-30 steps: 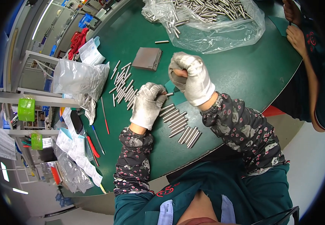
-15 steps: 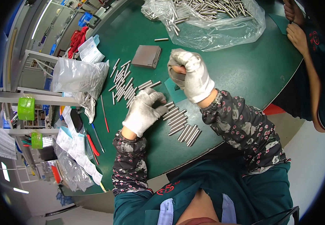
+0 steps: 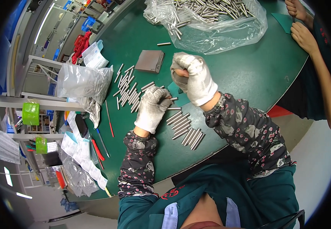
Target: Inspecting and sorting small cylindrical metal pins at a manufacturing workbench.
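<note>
Both my hands wear white fingerless-tipped gloves. My left hand [image 3: 152,110] pinches a short metal pin [image 3: 174,99], whose end sticks out past the fingertips. Just below it another pin [image 3: 174,108] lies on the table, partly under the hand. My right hand [image 3: 195,79] is closed in a fist above a small green sheet [image 3: 181,100]; whatever it holds is hidden, though a dark tip shows beneath. Neat rows of pins [image 3: 179,125] lie between my forearms, with a second slanted group [image 3: 193,138] nearer me. Looser pins [image 3: 126,88] are scattered left of my left hand.
A brown block [image 3: 150,61] rests beyond my hands. Farther back, a clear plastic bag [image 3: 226,38] holds a heap of pins. Pens and red-handled pliers [image 3: 97,149] lie along the left edge, near papers and another bag [image 3: 83,82]. A co-worker's hands [image 3: 304,37] are at the right.
My left hand has shifted right and its fingers have closed on a pin. My right hand stays nearly still. The left-side view has slid slightly.
</note>
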A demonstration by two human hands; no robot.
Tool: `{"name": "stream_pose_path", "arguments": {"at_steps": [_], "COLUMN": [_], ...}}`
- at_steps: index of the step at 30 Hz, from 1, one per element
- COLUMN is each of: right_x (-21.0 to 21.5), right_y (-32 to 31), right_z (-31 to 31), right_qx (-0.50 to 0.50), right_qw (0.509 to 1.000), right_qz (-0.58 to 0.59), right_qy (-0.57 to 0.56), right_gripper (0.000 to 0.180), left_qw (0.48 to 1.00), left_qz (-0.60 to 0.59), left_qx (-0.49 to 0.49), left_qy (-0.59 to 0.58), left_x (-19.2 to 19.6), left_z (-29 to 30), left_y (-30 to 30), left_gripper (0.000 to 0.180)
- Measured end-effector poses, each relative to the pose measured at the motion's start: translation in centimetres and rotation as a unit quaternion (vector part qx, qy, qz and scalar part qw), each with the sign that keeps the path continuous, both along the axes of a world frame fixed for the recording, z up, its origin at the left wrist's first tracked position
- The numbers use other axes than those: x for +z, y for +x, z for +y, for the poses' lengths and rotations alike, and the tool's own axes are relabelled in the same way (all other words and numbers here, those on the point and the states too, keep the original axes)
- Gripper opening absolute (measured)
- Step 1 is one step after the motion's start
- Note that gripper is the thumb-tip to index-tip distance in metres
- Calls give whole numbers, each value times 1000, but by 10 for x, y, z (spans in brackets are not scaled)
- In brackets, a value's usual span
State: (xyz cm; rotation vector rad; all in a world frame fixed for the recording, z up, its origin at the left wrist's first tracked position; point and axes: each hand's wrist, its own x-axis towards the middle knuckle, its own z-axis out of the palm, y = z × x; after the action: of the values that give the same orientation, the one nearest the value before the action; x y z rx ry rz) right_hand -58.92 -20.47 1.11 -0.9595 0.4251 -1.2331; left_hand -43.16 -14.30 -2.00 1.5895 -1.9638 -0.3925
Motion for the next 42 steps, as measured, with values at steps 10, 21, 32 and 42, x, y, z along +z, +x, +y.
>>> {"name": "stream_pose_path", "arguments": {"at_steps": [10,21,32,42], "right_x": [-3,-13,-16,-14], "right_y": [-7,-8,-8,-6], "right_z": [7,6,9,13], "right_qx": [14,44,48,91], "right_qw": [999,997,996,992], "right_qz": [-16,-52,-74,-80], "right_qy": [24,47,27,35], "right_gripper": [35,36,36,36], "left_qw": [994,999,999,999], "left_qz": [-72,-2,-1,2], "left_qx": [62,40,33,35], "left_qy": [-52,-32,-16,-15], "left_x": [5,-6,-5,-6], "left_z": [5,16,10,9], "left_y": [-1,4,6,6], "left_gripper": [20,18,16,15]}}
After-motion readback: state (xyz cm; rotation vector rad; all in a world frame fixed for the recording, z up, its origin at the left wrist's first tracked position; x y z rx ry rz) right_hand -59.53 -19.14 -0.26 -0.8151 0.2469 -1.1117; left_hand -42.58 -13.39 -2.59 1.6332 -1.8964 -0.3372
